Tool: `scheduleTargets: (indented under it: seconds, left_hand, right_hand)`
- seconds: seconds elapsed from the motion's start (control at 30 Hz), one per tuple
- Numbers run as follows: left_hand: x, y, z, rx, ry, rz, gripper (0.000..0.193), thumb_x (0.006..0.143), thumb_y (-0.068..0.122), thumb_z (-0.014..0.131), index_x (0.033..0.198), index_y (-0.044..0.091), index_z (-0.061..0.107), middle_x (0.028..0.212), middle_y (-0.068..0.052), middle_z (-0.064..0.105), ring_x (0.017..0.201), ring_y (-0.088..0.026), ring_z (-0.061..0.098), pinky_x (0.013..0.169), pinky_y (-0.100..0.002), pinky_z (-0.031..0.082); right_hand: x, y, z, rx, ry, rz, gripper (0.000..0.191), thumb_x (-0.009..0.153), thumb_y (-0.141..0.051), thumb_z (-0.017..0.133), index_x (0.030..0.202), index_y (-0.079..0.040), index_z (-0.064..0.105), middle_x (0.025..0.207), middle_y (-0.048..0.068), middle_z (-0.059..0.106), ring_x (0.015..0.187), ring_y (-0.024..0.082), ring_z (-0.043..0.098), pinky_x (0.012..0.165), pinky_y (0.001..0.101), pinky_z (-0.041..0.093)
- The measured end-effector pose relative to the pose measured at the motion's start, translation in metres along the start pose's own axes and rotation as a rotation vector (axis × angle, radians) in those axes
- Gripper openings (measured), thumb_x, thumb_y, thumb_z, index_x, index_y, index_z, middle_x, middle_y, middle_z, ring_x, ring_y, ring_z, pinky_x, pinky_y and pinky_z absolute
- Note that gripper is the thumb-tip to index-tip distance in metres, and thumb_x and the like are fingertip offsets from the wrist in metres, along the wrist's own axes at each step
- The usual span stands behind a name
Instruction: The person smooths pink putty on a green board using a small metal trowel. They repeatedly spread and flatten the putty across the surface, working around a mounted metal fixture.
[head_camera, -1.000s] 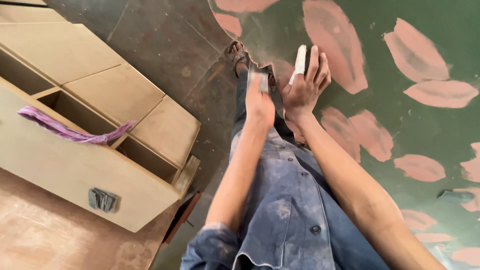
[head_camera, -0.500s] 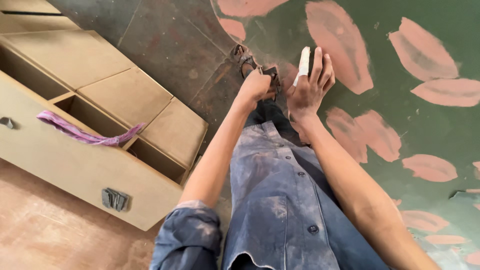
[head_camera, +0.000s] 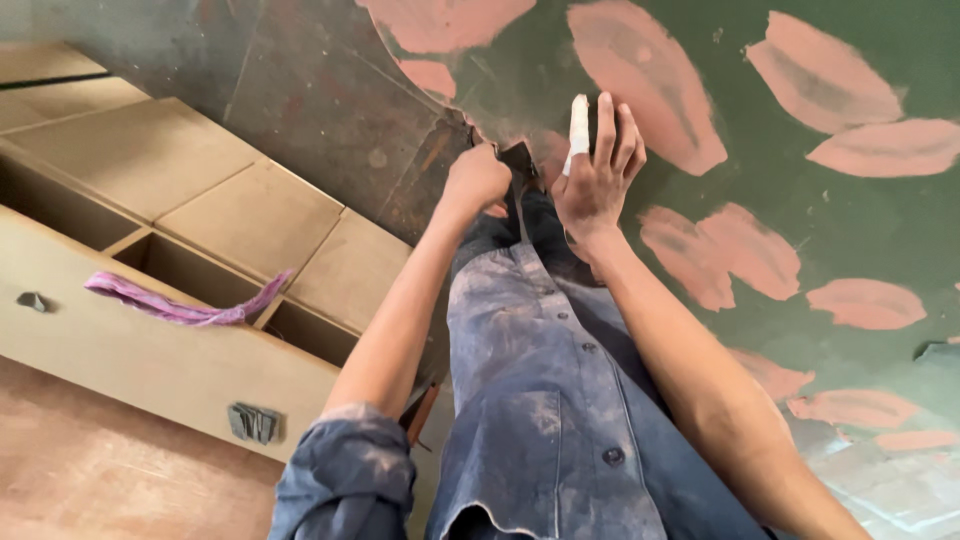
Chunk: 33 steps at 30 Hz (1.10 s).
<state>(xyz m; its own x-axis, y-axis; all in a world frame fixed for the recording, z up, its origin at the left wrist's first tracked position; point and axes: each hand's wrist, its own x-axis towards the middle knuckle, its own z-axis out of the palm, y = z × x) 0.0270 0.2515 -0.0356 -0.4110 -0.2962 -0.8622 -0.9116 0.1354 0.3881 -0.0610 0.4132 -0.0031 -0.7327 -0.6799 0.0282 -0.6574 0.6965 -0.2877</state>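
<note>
My left hand is clenched in a fist at the edge of a green panel covered in pinkish filler patches. A small dark flat tool sticks out beside the fist, and the hand seems to grip it. My right hand lies just right of it, fingers spread flat on the panel. Its index finger is wrapped in a white bandage. Both arms reach forward over my dusty blue clothing.
A beige wooden cabinet with open compartments lies on its back at the left. A purple cloth strip is draped over its edge, and small metal fittings sit on its front. Dark worn boards lie behind it, with brown floor below.
My left hand has moved a little left and closed into a tighter fist at the panel's edge. My right hand has stayed flat on the panel.
</note>
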Motion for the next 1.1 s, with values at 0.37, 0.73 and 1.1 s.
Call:
scheduleTargets:
  seconds: [0.37,0.73,1.1]
  left_hand:
    - [-0.027,0.024,-0.018,-0.099,0.069,0.049,0.046,0.086,0.012,0.049,0.13,0.004,0.061,0.111,-0.025,0.073,0.091,-0.04,0.074,0.072,-0.043,0.059]
    - [-0.02,0.011,0.001,-0.3,0.118,-0.016,0.054,0.086,0.012,0.048,0.139,0.008,0.055,0.123,-0.022,0.066,0.105,-0.037,0.072,0.078,-0.041,0.064]
    - [-0.019,0.006,0.032,-1.051,-0.068,0.021,0.058,0.083,-0.001,0.048,0.141,0.002,0.054,0.105,-0.017,0.062,0.083,-0.024,0.056,0.066,-0.032,0.049]
  right_hand:
    - [-0.001,0.001,0.004,-0.028,0.023,-0.004,0.055,0.104,-0.015,0.056,0.157,-0.004,0.051,0.163,0.019,0.038,0.148,0.041,0.035,0.122,0.0546,0.027]
    - [0.0,-0.001,0.004,-0.043,0.022,-0.008,0.057,0.101,-0.016,0.052,0.156,-0.001,0.05,0.162,0.02,0.038,0.147,0.043,0.034,0.121,0.0558,0.027]
    - [-0.001,-0.003,0.004,-0.054,-0.037,0.02,0.058,0.103,-0.018,0.052,0.159,-0.001,0.05,0.165,0.018,0.037,0.151,0.041,0.032,0.124,0.0557,0.026]
